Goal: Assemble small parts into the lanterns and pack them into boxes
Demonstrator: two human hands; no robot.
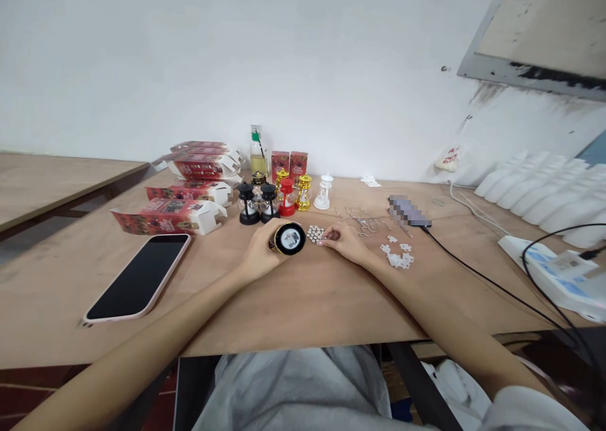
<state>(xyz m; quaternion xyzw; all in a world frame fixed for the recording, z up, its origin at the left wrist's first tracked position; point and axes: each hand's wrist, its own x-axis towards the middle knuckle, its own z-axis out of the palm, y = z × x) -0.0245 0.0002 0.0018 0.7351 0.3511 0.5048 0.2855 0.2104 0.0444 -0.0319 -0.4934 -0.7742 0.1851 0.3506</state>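
1. A black-based lantern (290, 239) is gripped in the left hand (260, 253) — its underside turned toward the camera.
2. Small discs (314, 233) are placed between lantern and right hand (348, 243).
3. The right fingertips are drawn narrow at the discs' edge — whether one is held cannot be told.

Phone (138, 278) — white power strip (549, 274)
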